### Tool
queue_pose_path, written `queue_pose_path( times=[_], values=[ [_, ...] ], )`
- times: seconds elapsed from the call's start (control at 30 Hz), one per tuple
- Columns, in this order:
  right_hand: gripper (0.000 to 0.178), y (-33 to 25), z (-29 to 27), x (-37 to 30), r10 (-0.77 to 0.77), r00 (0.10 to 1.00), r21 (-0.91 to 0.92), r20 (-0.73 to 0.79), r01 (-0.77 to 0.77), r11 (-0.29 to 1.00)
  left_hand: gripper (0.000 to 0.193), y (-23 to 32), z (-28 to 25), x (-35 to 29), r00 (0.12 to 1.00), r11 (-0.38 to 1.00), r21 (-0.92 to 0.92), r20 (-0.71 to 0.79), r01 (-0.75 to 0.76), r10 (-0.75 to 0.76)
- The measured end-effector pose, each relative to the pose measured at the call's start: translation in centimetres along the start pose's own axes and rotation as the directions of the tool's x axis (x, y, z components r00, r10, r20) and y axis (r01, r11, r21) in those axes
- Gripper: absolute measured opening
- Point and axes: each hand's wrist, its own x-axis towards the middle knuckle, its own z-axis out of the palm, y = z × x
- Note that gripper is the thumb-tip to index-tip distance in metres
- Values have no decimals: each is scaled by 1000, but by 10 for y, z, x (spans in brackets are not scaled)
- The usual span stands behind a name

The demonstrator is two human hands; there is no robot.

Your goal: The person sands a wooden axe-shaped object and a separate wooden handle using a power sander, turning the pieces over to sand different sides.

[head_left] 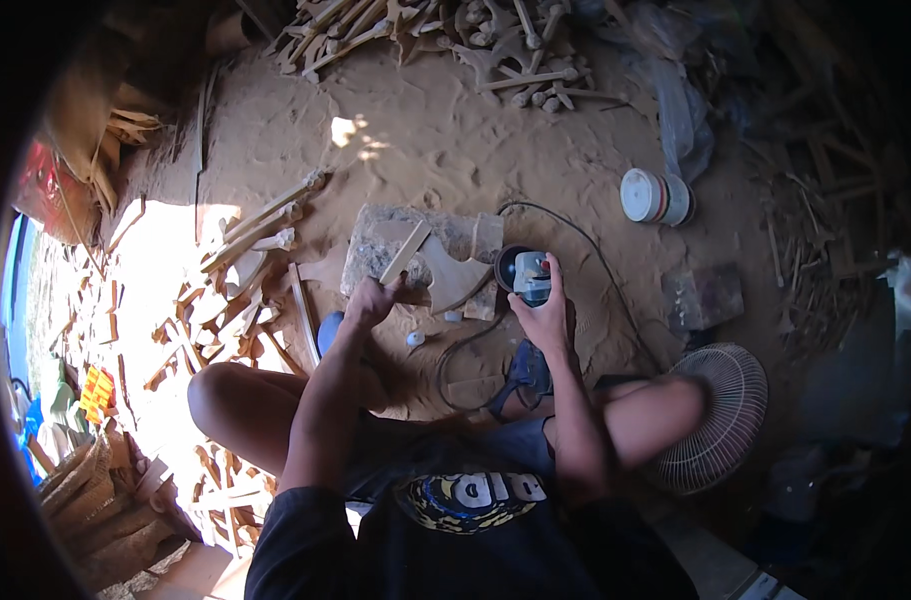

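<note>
My left hand [373, 302] is closed on the lower end of a pale, flat strip [406, 252], which tilts up and to the right over a rough stone block [375, 240]. Whether the strip is bone or wood, I cannot tell. To its right, a broad pale bone piece [455, 272] with a curved edge rests on the block. My right hand [545, 315] is wrapped round a teal-and-grey power tool, seemingly a grinder [532, 280]. A dark round part [509, 266] shows at the tool's left, close to the bone piece's right edge.
A black cord [595, 250] loops over the sandy ground. Bones [535, 70] are heaped at the far side, and more pale pieces [240, 290] lie on the left. A white bucket [643, 196] and a brick-like block [705, 297] are right; a fan [720, 420] stands by my right knee.
</note>
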Motion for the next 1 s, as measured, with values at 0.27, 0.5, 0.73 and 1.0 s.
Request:
queue_pose_path(
  times=[0.27, 0.5, 0.73, 1.0],
  values=[
    [96, -12, 6, 8, 0, 997, -6, 71, 0, 1000, 79, 40, -4, -15, 987, 966, 206, -45, 157, -151],
    [94, -12, 19, 13, -45, 989, 134, 138, 26, 991, 85, 6, 7, -11, 985, 964, 249, -168, 93, -51],
    [96, -1, 19, 13, -21, 997, -36, 72, 23, 999, 86, 21, -4, -16, 989, 964, 235, -110, 127, -104],
    [95, -6, 19, 19, 34, 992, 92, 125, -46, 995, 85, 37, -3, -22, 986, 966, 228, -140, 119, -88]
  ],
)
